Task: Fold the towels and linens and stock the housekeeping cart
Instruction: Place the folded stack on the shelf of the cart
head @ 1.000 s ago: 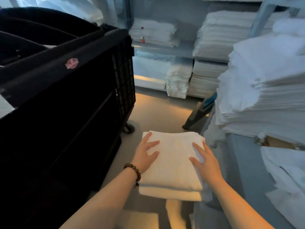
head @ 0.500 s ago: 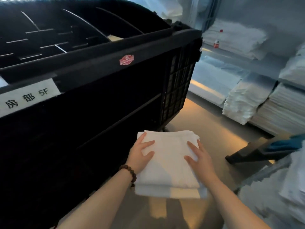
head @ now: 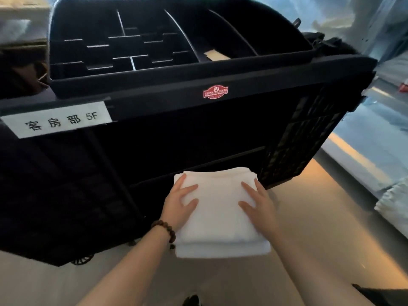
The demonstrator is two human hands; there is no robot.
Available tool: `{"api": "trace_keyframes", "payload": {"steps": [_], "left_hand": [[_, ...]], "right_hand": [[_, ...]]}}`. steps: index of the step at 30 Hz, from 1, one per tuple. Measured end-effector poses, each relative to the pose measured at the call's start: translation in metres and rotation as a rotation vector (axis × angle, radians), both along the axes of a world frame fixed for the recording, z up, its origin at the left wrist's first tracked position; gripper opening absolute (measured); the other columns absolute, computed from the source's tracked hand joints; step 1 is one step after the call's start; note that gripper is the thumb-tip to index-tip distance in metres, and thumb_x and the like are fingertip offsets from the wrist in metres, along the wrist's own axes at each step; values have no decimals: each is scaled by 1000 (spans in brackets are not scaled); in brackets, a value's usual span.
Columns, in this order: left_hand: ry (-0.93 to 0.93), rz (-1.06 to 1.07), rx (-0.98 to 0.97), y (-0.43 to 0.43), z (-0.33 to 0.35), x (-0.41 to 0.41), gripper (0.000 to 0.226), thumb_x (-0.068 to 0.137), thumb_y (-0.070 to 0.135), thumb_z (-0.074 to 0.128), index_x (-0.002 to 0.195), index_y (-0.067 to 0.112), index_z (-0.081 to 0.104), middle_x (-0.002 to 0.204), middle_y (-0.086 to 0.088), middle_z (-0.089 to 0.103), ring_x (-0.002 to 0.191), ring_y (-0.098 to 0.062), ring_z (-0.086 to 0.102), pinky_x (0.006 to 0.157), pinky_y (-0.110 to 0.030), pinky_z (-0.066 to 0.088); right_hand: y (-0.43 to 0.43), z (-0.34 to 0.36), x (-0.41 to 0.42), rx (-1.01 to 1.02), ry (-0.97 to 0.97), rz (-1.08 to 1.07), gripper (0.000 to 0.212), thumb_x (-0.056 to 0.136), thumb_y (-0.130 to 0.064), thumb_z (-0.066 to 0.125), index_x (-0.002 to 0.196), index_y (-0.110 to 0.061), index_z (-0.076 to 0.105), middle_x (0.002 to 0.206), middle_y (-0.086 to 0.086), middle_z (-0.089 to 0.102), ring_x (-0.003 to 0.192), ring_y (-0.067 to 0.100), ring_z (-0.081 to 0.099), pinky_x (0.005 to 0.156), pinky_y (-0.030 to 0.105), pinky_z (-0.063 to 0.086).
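Note:
A stack of folded white towels (head: 217,214) is held in the air in front of the black housekeeping cart (head: 167,85), level with its dark lower shelf opening (head: 194,160). My left hand (head: 180,203), with a bead bracelet at the wrist, holds the stack's left edge. My right hand (head: 258,204) holds its right edge. Both have fingers spread on top of the stack; the rest of each grip is hidden beneath it. The far end of the stack is close to the shelf's front edge.
The cart's top tray (head: 123,47) is split by dividers and holds a bit of paper (head: 213,55). A white label (head: 59,120) and a red badge (head: 215,92) sit on its front rail. Its mesh end panel (head: 302,140) is to the right, above the grey floor (head: 331,217). White linen (head: 393,199) lies at the far right.
My view has swung left from the linen shelves to face the cart. Both hands have kept the same hold and carried the towel stack up to the cart's lower shelf.

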State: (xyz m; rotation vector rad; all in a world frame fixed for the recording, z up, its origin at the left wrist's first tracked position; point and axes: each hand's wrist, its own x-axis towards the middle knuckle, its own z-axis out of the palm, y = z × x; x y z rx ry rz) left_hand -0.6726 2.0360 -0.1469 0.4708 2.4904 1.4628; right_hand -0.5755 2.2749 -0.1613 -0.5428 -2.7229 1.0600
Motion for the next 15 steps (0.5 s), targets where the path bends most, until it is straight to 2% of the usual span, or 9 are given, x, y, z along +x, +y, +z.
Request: {"api": "trace_keyframes", "payload": {"steps": [2, 4, 9, 15], "left_hand": [[7, 34, -8, 1, -2, -16, 39, 88, 17, 70, 123, 30, 63, 152, 23, 23, 132, 4, 26, 96, 2, 19], [7, 74, -8, 5, -7, -34, 38, 87, 17, 70, 123, 28, 64, 152, 21, 24, 134, 2, 27, 103, -6, 21], [23, 109, -13, 22, -14, -88, 39, 88, 15, 69, 126, 22, 63, 155, 14, 25, 140, -6, 27, 108, -15, 19], [8, 180, -1, 45, -24, -148, 39, 90, 10, 66, 127, 18, 62, 156, 8, 25, 142, -8, 23, 102, -4, 13]], "right_hand": [[6, -3, -27, 2, -1, 53, 54, 91, -31, 63, 141, -38, 42, 159, -6, 16, 140, 18, 28, 107, 28, 27], [12, -8, -55, 11, -7, 97, 54, 91, -30, 63, 141, -36, 42, 159, -3, 16, 139, 19, 30, 107, 28, 28], [33, -22, -124, 10, 3, 143, 55, 91, -30, 63, 141, -37, 42, 159, -4, 15, 137, 20, 33, 105, 27, 31], [57, -42, -202, 33, 11, 208, 54, 91, -31, 63, 141, -36, 42, 159, 0, 16, 138, 23, 34, 106, 28, 33]]}}
